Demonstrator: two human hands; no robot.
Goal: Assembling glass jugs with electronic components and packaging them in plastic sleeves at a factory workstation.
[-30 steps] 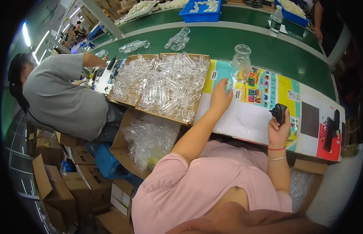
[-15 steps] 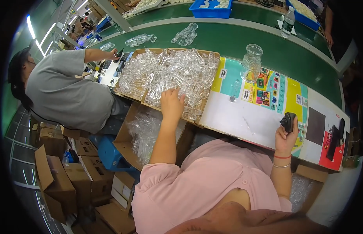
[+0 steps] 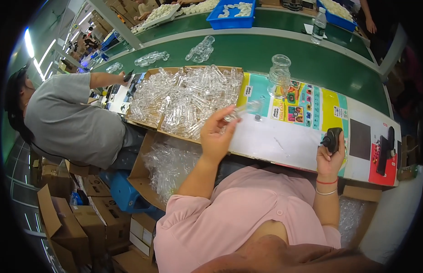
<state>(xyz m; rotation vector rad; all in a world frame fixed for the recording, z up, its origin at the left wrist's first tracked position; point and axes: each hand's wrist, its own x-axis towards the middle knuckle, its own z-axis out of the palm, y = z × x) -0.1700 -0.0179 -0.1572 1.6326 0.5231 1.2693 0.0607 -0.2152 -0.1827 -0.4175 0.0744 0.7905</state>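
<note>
My left hand (image 3: 216, 136) is closed on a clear plastic tube (image 3: 243, 110), held by one end between thumb and fingers; its outline is smeared by motion. Just left of it, shallow cardboard trays (image 3: 178, 133) are heaped with clear plastic tubes (image 3: 197, 98). In my right hand (image 3: 330, 157), over the right part of the bench, is a small black bottle (image 3: 332, 139) with its pointed tip toward the left. Between the hands, a larger clear, bulging plastic vessel (image 3: 279, 78) stands upright on the printed bench top (image 3: 257, 141). A small dark-ended piece (image 3: 258, 117) lies near it.
A person in grey (image 3: 79, 118) works on my left. Behind the bench runs a green conveyor (image 3: 238, 52) carrying clear plastic parts (image 3: 201, 49). A blue tray (image 3: 232, 20) and a water bottle (image 3: 319, 27) stand beyond. Below the trays is a cardboard box of clear bags (image 3: 168, 159).
My left hand has lifted out of the tray and moved right, now with a clear tube in it. The right hand keeps the black bottle at nearly the same place. The view has shifted slightly.
</note>
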